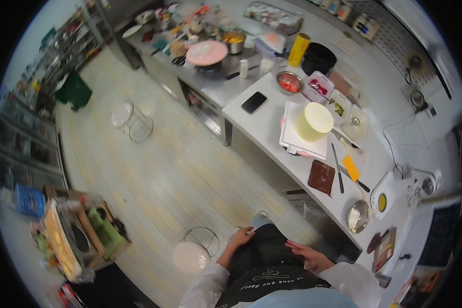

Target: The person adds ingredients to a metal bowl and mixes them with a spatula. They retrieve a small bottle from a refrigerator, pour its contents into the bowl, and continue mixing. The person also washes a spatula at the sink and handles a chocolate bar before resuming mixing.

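Cake (314, 122): one o'clock, seems fully coated, top bare
Red pieces (289, 84): twelve o'clock, in bowl (279, 77)
Left hand (243, 236): released
Right hand (311, 255): released

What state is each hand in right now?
Left hand: fingers bent, at the black cloth apron with white print; can't tell if gripping it.
Right hand: open, fingers extended at the apron, nothing visibly held.

I see a pale plank floor (164, 174) filling mid-left, a white table (263, 126) right of centre, pegboard (400, 43) upper right, a cabinet (23, 146) far left.
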The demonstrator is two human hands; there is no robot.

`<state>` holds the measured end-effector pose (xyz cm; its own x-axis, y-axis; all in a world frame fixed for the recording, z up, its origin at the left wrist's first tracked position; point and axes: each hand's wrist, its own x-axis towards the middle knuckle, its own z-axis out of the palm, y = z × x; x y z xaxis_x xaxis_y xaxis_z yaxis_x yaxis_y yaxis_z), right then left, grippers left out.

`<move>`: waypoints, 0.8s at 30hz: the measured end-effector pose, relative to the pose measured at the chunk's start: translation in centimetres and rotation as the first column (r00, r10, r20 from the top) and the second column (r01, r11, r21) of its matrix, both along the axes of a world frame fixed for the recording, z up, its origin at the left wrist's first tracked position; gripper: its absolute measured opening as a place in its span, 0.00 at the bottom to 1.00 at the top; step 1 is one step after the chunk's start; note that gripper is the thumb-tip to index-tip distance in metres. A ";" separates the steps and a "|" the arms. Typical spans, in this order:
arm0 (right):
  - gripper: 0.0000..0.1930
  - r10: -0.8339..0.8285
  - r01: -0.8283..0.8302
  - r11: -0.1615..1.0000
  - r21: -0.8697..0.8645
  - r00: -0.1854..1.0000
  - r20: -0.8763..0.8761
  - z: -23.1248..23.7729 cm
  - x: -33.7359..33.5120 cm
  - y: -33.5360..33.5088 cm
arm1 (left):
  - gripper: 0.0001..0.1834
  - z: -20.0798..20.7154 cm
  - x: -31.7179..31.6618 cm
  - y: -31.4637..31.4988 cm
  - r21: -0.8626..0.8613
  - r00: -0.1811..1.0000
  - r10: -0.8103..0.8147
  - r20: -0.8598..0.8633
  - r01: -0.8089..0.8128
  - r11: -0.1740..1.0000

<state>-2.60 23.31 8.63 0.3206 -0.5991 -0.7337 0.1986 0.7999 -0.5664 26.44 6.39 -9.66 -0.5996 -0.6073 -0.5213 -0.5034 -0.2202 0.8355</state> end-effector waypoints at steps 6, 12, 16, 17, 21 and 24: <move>0.40 -0.104 0.107 0.991 -0.086 0.994 0.033 -1.5 1.6 -7.3 | 0.24 0.0 8.2 -15.6 -0.301 0.938 -0.159 0.308 0.255 0.919; 0.27 -0.048 -0.076 0.988 -0.132 0.668 -0.743 -10.3 0.5 -14.3 | 0.22 3.6 7.2 -28.0 -0.302 0.975 -0.097 0.199 0.155 0.941; 0.22 -0.364 0.405 0.914 -0.018 0.800 -0.477 -16.2 1.1 -25.1 | 0.23 4.6 9.0 -33.8 -0.315 0.977 0.041 0.207 0.027 0.949; 0.21 -0.460 0.438 0.885 -0.159 0.767 -0.448 -13.9 2.6 -28.7 | 0.22 4.7 10.0 -34.7 -0.272 0.979 0.074 0.193 -0.019 0.962; 0.17 -0.552 0.319 0.785 -0.531 0.749 -0.367 -8.5 7.1 -41.0 | 0.19 4.3 13.5 -39.9 -0.269 0.937 -0.004 0.348 0.104 0.957; 0.18 -0.483 0.224 0.820 -0.527 0.765 -0.426 -5.9 8.7 -49.3 | 0.20 3.1 16.6 -45.2 -0.299 0.941 -0.002 0.338 0.109 0.948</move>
